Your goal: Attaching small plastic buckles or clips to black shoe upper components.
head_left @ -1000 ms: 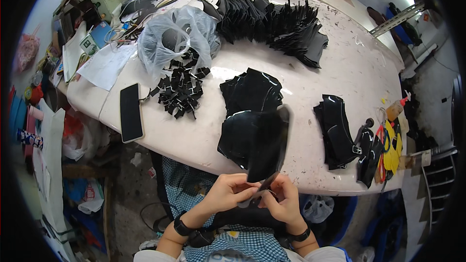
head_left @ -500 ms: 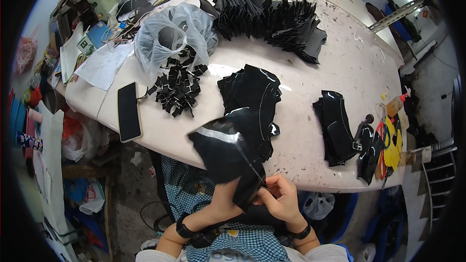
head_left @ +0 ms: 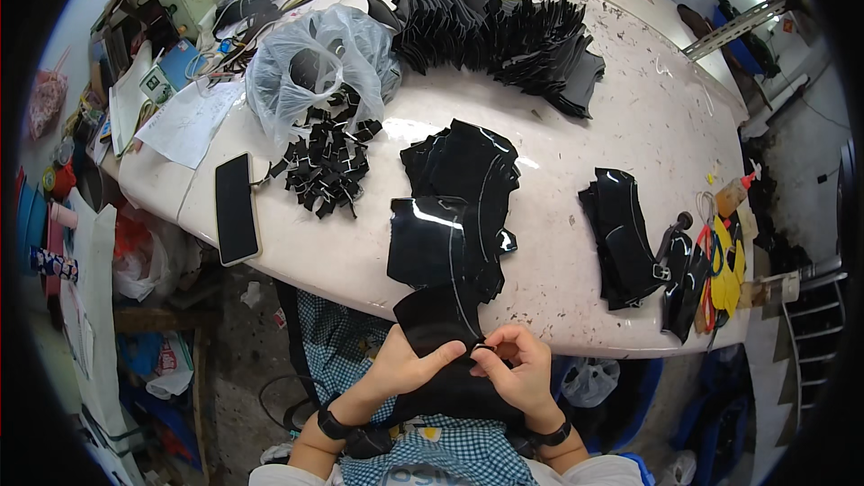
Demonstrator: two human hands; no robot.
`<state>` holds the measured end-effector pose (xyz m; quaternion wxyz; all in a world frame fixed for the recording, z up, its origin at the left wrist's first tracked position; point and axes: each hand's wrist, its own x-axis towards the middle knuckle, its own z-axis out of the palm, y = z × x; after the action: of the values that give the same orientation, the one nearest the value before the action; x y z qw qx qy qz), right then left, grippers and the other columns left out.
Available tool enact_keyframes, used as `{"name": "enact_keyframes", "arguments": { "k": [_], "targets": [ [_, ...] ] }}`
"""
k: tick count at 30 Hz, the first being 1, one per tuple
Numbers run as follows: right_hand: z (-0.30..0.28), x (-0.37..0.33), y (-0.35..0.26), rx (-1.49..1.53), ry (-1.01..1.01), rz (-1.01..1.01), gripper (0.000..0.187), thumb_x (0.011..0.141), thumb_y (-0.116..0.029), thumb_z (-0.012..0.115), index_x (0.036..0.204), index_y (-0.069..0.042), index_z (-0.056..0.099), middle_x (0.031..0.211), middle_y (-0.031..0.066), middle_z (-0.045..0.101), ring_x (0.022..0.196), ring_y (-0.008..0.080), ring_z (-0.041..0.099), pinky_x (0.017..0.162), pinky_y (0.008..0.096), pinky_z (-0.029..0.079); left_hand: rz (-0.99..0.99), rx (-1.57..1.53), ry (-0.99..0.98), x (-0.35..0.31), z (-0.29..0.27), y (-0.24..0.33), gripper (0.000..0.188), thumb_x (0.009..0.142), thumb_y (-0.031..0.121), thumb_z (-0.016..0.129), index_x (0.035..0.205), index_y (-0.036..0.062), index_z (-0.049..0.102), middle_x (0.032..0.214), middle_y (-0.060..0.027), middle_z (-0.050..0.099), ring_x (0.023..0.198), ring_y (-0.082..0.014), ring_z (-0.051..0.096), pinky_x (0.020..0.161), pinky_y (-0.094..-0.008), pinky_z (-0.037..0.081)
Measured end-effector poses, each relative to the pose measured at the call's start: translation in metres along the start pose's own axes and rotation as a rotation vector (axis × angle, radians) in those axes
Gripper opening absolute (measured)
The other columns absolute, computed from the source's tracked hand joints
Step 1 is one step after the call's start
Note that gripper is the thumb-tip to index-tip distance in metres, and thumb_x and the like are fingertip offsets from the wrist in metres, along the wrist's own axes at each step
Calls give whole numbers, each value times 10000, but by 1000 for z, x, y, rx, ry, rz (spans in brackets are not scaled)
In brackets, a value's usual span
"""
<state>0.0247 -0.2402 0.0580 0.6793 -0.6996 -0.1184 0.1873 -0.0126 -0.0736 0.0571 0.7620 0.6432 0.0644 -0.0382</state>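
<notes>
My left hand (head_left: 409, 363) grips a black glossy leather piece (head_left: 438, 315) by its near edge, thumb on top. The piece bends over the table's front edge, its far part lying flat. At its right corner, my right hand (head_left: 520, 371) pinches a small black strip (head_left: 483, 348) between thumb and fingers, touching the leather. Just beyond lies a stack of similar black leather pieces (head_left: 468, 157). A pile of small black straps with metal bits (head_left: 328, 166) spills from a clear plastic bag (head_left: 270, 81) at the left.
A long row of black leather pieces (head_left: 486, 31) stands at the back. At the right are a smaller stack (head_left: 621, 243) with a buckle, a hammer-like tool (head_left: 673, 236) and yellow-handled tools (head_left: 727, 274). A phone (head_left: 237, 211) and papers (head_left: 189, 126) lie left on the pale table (head_left: 549, 297).
The leather piece has come down from a raised, tilted position to lie partly on the table. My left thumb now shows on top of it, close to my right fingers.
</notes>
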Motion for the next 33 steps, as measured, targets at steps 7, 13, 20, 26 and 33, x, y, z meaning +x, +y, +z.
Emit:
{"name": "enact_keyframes", "arguments": {
  "k": [7,13,20,26,33],
  "targets": [
    [-6,-1,-2,189,-37,136,111,801,46,587,822,11,483,733,48,523,561,94,587,476,173,459,-140,-180,10,-1,5,-7,192,804,133,636,914,-16,585,775,-50,615,702,-117,590,632,-235,478],
    [-11,-3,3,226,-37,104,122,802,33,592,848,4,482,762,44,531,566,91,580,479,183,454,-188,-275,28,-3,8,-6,200,805,90,628,942,-37,559,805,-73,605,686,-126,595,603,-237,508],
    [-10,3,-3,-317,-87,-215,243,746,-87,676,947,-14,561,761,91,585,592,130,579,495,253,444,-69,-66,10,-7,9,-7,194,777,43,635,942,-49,593,892,-93,629,744,-133,608,670,-241,501],
    [-87,5,-27,-665,454,-645,86,773,-46,565,855,-28,585,711,66,568,561,178,532,520,243,399,-93,-52,-105,-6,3,-12,204,751,35,663,934,-22,595,842,-65,626,758,-122,607,712,-240,486],
    [-187,32,-2,-1300,890,-96,209,841,-119,551,1017,-16,597,833,91,498,809,207,488,726,304,387,-33,244,-281,-1,-11,-6,156,779,58,638,909,-18,599,767,-63,622,718,-103,607,673,-222,480]
  ]
}}
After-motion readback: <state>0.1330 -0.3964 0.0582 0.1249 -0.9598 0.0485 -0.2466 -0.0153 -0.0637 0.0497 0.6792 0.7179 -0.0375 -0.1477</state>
